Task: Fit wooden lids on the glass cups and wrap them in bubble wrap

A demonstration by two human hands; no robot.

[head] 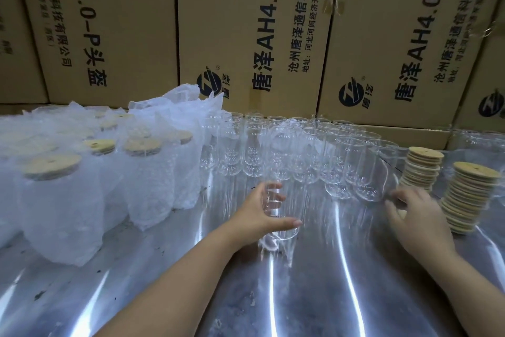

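Centre of frame: our left hand [259,208] curls round one glass cup [285,231], which stands on the steel table [328,287]. At the right, our right hand [418,219] hovers just beside two stacks of wooden lids [464,194]. We cannot tell through the blur whether its bent fingers clamp a lid. Bare cups [314,151] crowd the middle, and wrapped cups [82,186] with lids on fill the left.

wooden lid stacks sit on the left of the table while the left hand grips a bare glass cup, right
Wrong on the side. The head view shows both wooden lid stacks on the right of the table; it is the wrapped cups that stand on the left. The left hand does grip a bare glass cup.
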